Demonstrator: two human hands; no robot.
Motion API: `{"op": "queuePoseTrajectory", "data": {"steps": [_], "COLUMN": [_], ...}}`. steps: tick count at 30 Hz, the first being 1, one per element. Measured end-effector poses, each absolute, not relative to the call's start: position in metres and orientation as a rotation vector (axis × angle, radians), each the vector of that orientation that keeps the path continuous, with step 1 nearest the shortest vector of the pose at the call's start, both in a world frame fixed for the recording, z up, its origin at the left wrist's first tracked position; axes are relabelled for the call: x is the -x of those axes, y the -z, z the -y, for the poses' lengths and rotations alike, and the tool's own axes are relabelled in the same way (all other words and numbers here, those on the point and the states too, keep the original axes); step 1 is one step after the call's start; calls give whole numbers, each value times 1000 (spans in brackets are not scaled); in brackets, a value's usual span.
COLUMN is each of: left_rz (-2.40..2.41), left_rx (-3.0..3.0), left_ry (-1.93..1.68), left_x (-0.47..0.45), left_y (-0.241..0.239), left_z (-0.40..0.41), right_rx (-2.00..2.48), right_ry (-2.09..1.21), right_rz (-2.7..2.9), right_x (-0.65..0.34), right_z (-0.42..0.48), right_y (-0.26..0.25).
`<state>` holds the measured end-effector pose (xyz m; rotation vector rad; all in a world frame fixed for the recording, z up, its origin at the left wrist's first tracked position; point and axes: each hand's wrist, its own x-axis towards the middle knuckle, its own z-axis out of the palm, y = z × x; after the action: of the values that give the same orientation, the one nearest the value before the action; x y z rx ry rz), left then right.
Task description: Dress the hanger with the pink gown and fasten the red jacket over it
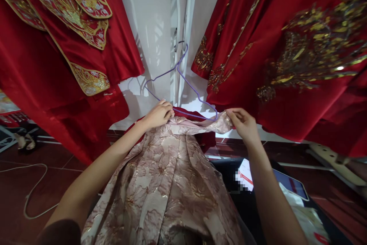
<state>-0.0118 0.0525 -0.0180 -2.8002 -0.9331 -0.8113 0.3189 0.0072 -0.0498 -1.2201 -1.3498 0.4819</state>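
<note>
A pale pink brocade skirt (160, 176) with a gold floral pattern hangs down in front of me from its waistband (189, 126). My left hand (160, 114) grips the waistband near its left part, fingers curled over the cloth. At the right end, my right hand (242, 120) pinches the waistband's corner between thumb and fingers, pulling it out sideways. A purple hanger (197, 94) hangs by its hook behind the cloth. Its lower bar passes just behind my left fingers and its right corner overlaps the waistband. Whether the skirt is fastened to the hanger I cannot tell.
Red embroidered garments hang at left (120, 38) and right (266, 96). A white door or panel (151, 19) stands behind the hanger. Below my right arm lie a tablet or phone (291, 184) and a white card (245, 174) on a dark surface. A cable (27, 195) curls across the floor.
</note>
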Motion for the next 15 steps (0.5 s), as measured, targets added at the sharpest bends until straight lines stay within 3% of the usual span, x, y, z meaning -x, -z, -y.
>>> {"op": "queuePoseTrajectory", "data": {"steps": [8,15], "left_rz": [955,837], "left_rx": [2740,2951], "left_ry": [678,801], "left_x": [21,-14], "left_y": [8,-1], "left_z": [-37,-34], "right_rx": [1156,1202], "right_ry": [-254,44], "right_rz": [1349,1473], "right_x": [-307,-260], "right_z": [-1,-30], "right_y": [27,-18]}}
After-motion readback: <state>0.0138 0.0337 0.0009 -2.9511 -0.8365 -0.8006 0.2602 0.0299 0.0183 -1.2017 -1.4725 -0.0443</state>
